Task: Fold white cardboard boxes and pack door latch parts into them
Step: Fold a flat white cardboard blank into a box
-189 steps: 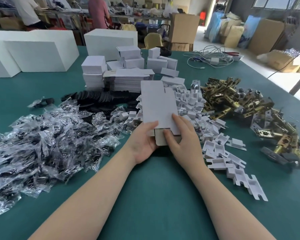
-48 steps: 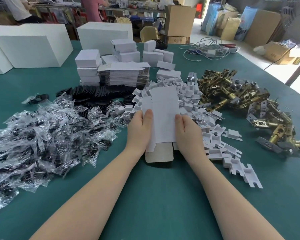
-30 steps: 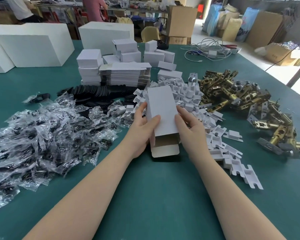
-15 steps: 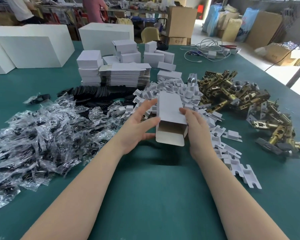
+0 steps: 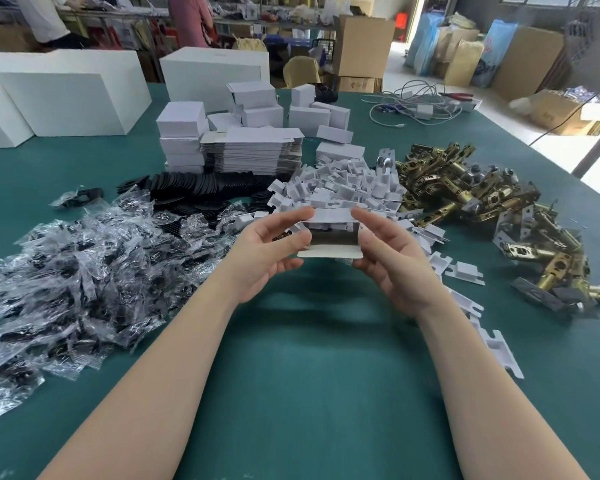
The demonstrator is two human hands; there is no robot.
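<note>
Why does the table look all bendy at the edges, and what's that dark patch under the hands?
In the head view, the wide-angle lens curves the green table toward the picture's borders; the dark patch is the soft shadow of the left hand, the right hand and the white box held above the table; daylight at the far right washes out the floor; the plastic bags glint.

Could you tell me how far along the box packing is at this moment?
Done: some folded boxes stand at the back. In hand: left hand and right hand hold one opened box, empty as far as visible. Left: the flat stack and the latches.
</note>
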